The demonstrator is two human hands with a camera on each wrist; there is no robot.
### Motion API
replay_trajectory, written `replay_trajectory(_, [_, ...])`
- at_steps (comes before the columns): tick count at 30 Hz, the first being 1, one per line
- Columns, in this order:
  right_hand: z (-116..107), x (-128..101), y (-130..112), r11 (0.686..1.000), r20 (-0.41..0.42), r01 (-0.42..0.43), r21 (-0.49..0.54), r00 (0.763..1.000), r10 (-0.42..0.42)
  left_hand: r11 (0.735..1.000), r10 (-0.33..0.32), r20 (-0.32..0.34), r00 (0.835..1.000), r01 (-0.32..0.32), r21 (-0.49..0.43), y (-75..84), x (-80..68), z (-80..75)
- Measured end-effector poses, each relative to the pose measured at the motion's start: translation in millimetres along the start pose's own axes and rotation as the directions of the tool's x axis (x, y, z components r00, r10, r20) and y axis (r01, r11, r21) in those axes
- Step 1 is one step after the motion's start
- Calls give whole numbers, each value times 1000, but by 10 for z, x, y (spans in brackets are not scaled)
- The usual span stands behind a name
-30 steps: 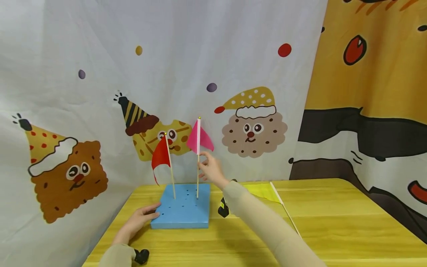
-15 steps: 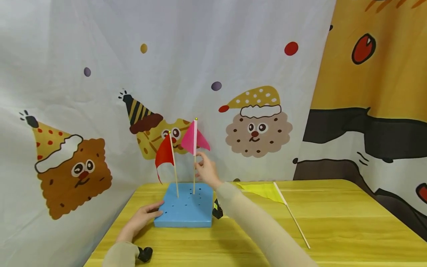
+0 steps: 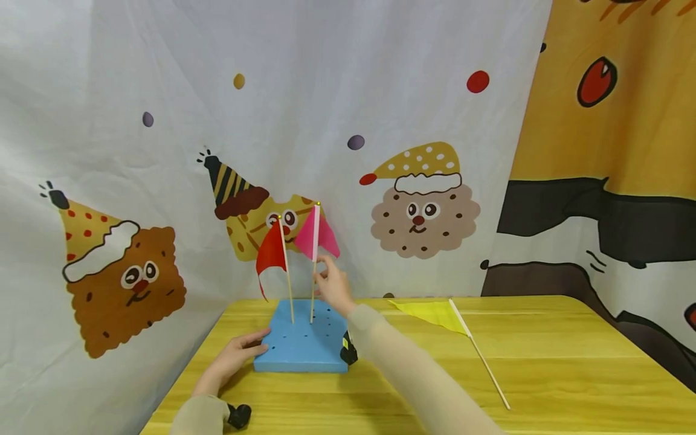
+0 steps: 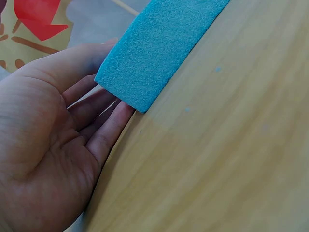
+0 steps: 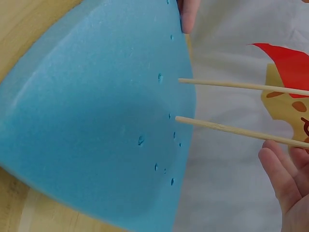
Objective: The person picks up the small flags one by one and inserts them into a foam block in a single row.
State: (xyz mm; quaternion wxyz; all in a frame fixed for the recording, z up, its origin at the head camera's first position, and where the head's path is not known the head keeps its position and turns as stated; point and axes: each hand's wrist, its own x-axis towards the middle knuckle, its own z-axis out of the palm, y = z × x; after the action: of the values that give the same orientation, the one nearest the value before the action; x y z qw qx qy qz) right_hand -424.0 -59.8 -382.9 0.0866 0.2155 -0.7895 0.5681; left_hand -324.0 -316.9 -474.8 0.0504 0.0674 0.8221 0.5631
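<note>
My right hand (image 3: 333, 284) pinches the thin wooden stick of a pink flag (image 3: 316, 234) just below its cloth. The stick stands nearly upright, its lower end right at the top of a blue foam board (image 3: 301, 350) with several small holes. Close on its left, a red flag (image 3: 272, 248) stands in the board, leaning slightly; its stick (image 5: 217, 84) meets the foam in the right wrist view. My left hand (image 3: 234, 356) rests on the board's left edge. In the left wrist view its thumb lies along the top edge and its extended fingers (image 4: 113, 128) touch the side.
A yellow flag (image 3: 432, 314) lies on the wooden table (image 3: 571, 356), right of the board, its stick pointing toward the front. Behind the table hangs a white cloth (image 3: 304, 90) printed with cartoon biscuits. Each wrist wears a small black device (image 3: 239, 415).
The pink flag has shifted left over the board toward the red flag, and its stick has come down slightly with my right hand. My left hand stays at the board's edge.
</note>
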Motion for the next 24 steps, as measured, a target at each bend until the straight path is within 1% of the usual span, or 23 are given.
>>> replay_trajectory(10, [17,-43,23,1000,-14,22,-8,1000,-22,1000,-1,3,1000,1,2,1,-5,-4])
replay_trajectory(15, [44,-40,19,998,-18,42,-36,999,-42,1000,-3,-7,1000,3,-8,7,-5,-5])
replay_trajectory(24, [76,-49,38,997,11,50,-58,999,-50,1000,-5,-10,1000,5,3,-15,2,6])
